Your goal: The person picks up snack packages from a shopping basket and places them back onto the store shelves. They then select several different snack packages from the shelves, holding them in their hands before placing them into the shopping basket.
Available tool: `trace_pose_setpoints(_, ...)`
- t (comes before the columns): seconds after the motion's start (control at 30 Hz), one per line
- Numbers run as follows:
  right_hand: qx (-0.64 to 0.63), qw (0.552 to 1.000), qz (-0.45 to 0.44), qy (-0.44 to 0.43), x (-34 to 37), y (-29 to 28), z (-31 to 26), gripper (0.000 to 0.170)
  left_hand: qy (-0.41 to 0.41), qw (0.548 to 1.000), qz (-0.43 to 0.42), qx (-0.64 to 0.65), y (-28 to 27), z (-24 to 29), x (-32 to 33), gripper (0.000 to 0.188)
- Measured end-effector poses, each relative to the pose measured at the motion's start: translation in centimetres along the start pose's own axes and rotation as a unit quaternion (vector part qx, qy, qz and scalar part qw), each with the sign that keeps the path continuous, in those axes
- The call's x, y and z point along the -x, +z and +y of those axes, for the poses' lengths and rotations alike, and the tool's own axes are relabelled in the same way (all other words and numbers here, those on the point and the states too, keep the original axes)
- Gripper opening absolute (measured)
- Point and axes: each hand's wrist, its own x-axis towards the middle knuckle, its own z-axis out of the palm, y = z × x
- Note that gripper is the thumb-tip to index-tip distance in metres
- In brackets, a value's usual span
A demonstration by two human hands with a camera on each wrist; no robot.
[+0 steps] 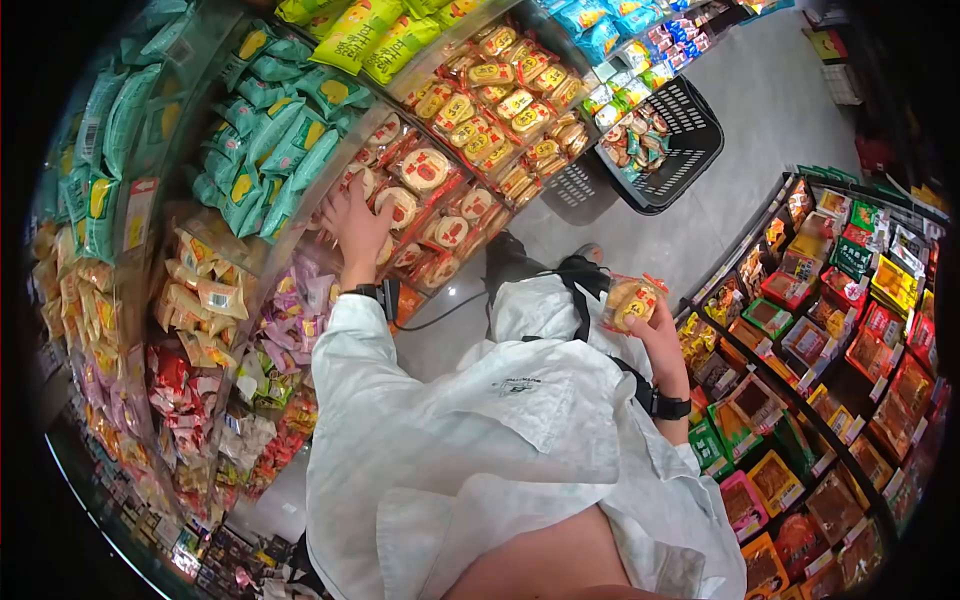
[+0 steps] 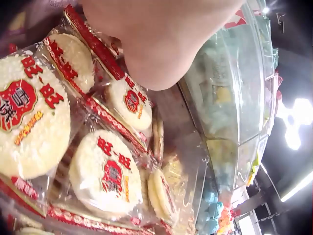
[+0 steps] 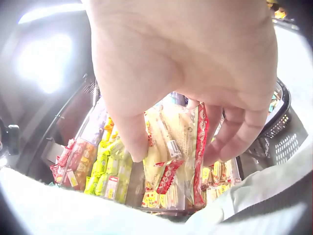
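On the right of the head view my right hand [image 1: 660, 345] grips a clear packet of rice crackers [image 1: 630, 300] with red edging. The right wrist view has this packet [image 3: 183, 152] between the thumb on one side and the curled fingers on the other. My left hand [image 1: 360, 230] reaches into a shelf bin of round, red-printed rice cracker packets [image 1: 425, 170], its fingers spread over them. In the left wrist view, part of the left hand [image 2: 161, 39] covers the top, above several cracker packets [image 2: 107, 171]; its fingertips are out of sight there.
A black shopping basket [image 1: 695, 120] with small snack packs inside stands on the grey floor beyond the bins. Teal snack bags [image 1: 270, 140] fill the bin left of the left hand. Boxed snacks [image 1: 800, 330] line a rack at the right.
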Motion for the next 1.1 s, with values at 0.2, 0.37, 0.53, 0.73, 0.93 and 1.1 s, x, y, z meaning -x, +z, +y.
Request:
trace_pose_setpoints(0.2, 0.010, 0.997, -0.070, -0.028, -0.9, -5.9, -0.1, 0.073, -0.165, 0.985, -0.012, -0.050, 1.0, -2.5, -0.6, 0.049)
trace_pose_setpoints(0.37, -0.029, 0.990, -0.120, -0.074, -1.3, -12.4, -1.3, 0.074, -0.106, 0.991, 0.069, 0.035, -4.5, 5.8, 4.7, 0.035)
trace_pose_setpoints(0.53, -0.010, 0.984, -0.140, -0.106, -0.9, -18.8, -0.4, 0.068, -0.023, 0.915, -0.155, 0.372, -8.6, 21.5, 14.0, 0.019)
trace_pose_setpoints(0.73, -0.017, 0.968, -0.232, -0.096, 0.0, -21.6, -0.9, 0.063, 0.073, 0.793, -0.316, 0.516, -14.3, 38.3, 20.7, 0.041)
trace_pose_setpoints(0.93, -0.028, 0.964, -0.248, -0.090, 1.0, -22.1, -0.6, 0.052, 0.110, 0.806, -0.307, 0.494, -15.8, 43.6, 21.0, 0.042)
trace_pose_setpoints(1.1, -0.035, 0.965, -0.225, -0.131, 0.6, -22.7, 1.4, 0.049, 0.108, 0.816, -0.295, 0.486, -15.3, 44.1, 21.3, 0.035)
